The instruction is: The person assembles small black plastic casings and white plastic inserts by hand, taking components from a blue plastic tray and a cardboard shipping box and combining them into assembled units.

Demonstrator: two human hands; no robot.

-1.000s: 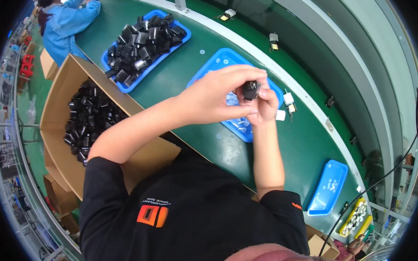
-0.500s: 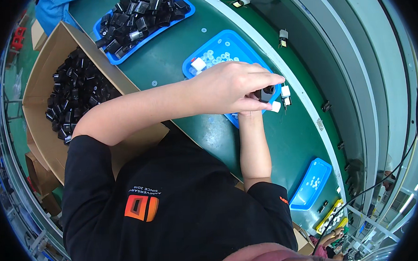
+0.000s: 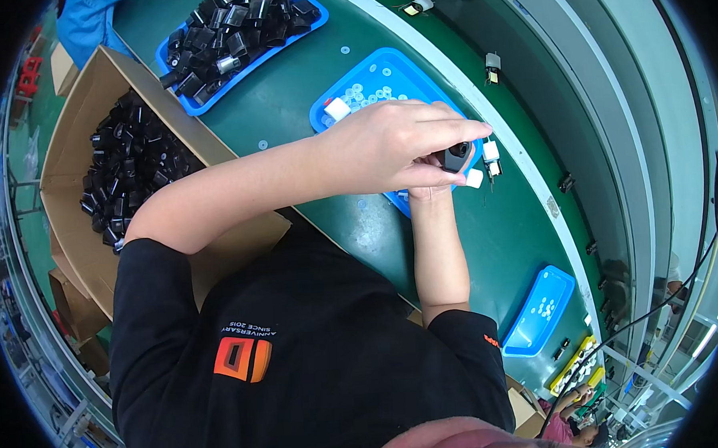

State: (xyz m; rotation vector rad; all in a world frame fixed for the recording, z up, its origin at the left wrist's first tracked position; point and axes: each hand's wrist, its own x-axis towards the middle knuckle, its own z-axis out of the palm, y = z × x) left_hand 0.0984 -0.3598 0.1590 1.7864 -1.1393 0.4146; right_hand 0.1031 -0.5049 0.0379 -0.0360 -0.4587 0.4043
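My left hand (image 3: 400, 146) reaches across from the left over the blue tray (image 3: 433, 90), back of the hand upward. Its thumb and fingers close around a small black plastic housing (image 3: 454, 157). My right hand (image 3: 431, 192) is under the left one; only its wrist and a little of the hand show, and its fingers are hidden. Beside the left thumb tip is a small white block (image 3: 474, 178); whether a hand touches it I cannot tell. In the tray lie many small translucent rings (image 3: 359, 96) and a white block with a red end (image 3: 337, 109).
Black housings fill a cardboard box (image 3: 60, 157) on the left and heap a second blue tray (image 3: 196, 109) at the back. A third blue tray (image 3: 521, 349) with rings sits at right, near a yellow tray (image 3: 575, 367). White-and-black parts (image 3: 492, 68) lie on the green belt beyond the pale rail.
Both hands keep nearly the same place over the tray, with the black housing still in the left fingers. The whole view has shifted slightly. The parts on the belt appear a little lower.
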